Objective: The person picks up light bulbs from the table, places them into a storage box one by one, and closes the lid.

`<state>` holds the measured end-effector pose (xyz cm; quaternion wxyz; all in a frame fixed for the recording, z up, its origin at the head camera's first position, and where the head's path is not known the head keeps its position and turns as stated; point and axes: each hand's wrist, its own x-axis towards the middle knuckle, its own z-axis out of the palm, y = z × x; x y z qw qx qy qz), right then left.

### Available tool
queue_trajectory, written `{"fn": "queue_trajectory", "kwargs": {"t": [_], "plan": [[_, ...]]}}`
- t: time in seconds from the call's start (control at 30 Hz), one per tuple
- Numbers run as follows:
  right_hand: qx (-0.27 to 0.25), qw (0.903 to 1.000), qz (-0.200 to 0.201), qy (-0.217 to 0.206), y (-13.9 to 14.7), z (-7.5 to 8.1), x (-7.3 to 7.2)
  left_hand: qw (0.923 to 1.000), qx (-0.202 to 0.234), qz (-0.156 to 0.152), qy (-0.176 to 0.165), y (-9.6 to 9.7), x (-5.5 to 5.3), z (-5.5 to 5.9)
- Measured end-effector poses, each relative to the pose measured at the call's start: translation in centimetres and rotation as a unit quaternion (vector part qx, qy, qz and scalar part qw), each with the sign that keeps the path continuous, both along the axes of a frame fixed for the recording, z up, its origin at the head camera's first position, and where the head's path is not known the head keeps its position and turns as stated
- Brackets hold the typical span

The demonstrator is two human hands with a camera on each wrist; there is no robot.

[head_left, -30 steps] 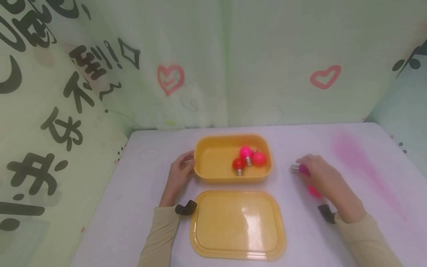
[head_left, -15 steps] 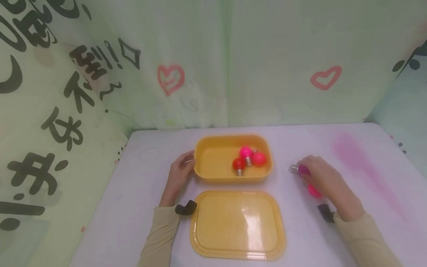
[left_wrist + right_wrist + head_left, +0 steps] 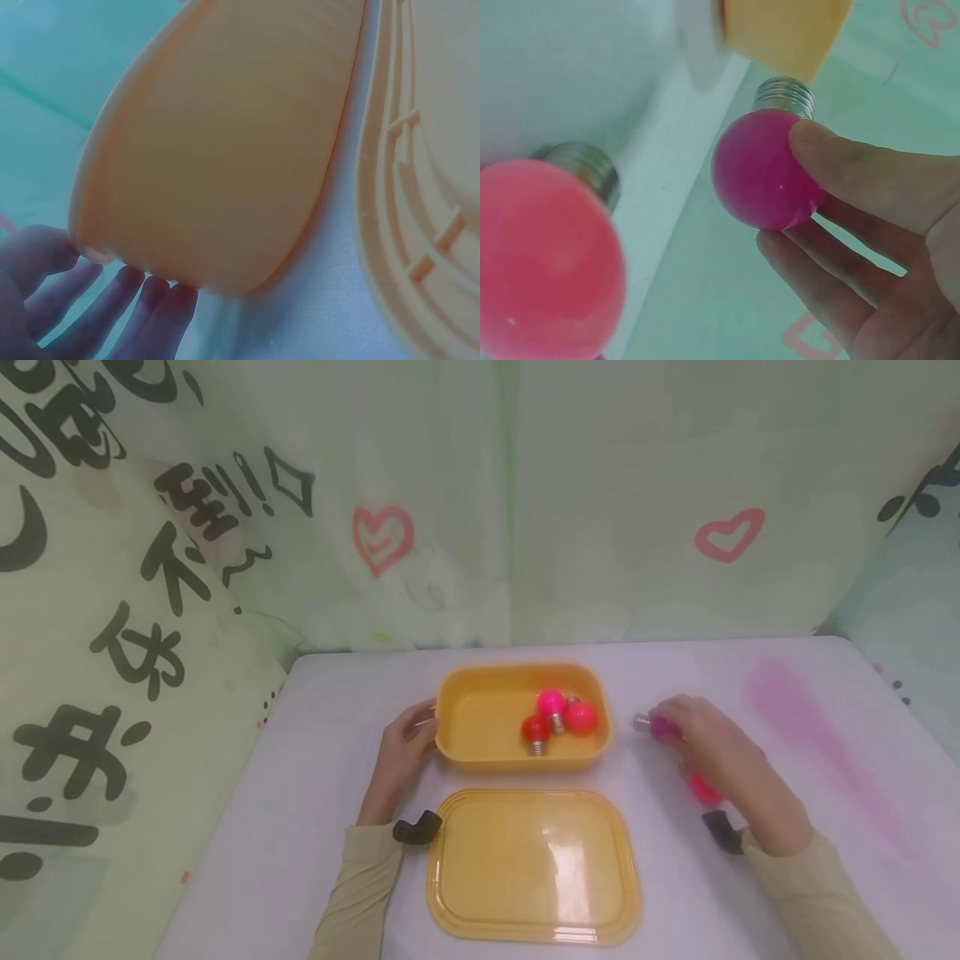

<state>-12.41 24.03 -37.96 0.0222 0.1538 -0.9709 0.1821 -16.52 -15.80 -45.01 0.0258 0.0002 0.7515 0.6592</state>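
My right hand [image 3: 712, 752] pinches a purple light bulb [image 3: 761, 169] by its round globe between thumb and fingers, to the right of the yellow container [image 3: 480, 727]. The bulb's metal screw base points towards the container. Beneath the right hand is a pink-red bulb [image 3: 705, 789], partly hidden in the head view; the right wrist view shows its globe large at the left. My left hand [image 3: 405, 747] rests its fingertips [image 3: 180, 296] against the container's left end. Inside the container lie a red bulb [image 3: 536, 728], a bright pink bulb [image 3: 551, 702] and a pinkish-red bulb [image 3: 581, 718].
A flat yellow lid [image 3: 532, 868] lies on the white table [image 3: 300, 877], just in front of the container. Printed curtains [image 3: 600, 527] hang behind the table and at its sides. Dark pieces are attached at both sleeve cuffs.
My right hand, holding the purple bulb, has moved slightly left and away from me, nearer the container. The left hand and the container have stayed in place.
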Motion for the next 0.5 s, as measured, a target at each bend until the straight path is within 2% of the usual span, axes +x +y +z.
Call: {"fn": "queue_trajectory", "kwargs": {"t": [0.23, 0.5], "plan": [[-0.010, 0.9992, 0.022, 0.031, -1.0, 0.8, 0.0, 1.0000, 0.001, 0.003, 0.007, 0.0, -0.2, -0.4], [-0.017, 0.9987, 0.035, 0.034, -2.3, 1.8, -0.1, 1.0000, 0.001, 0.006, 0.005, -0.1, -0.2, -0.5]]}}
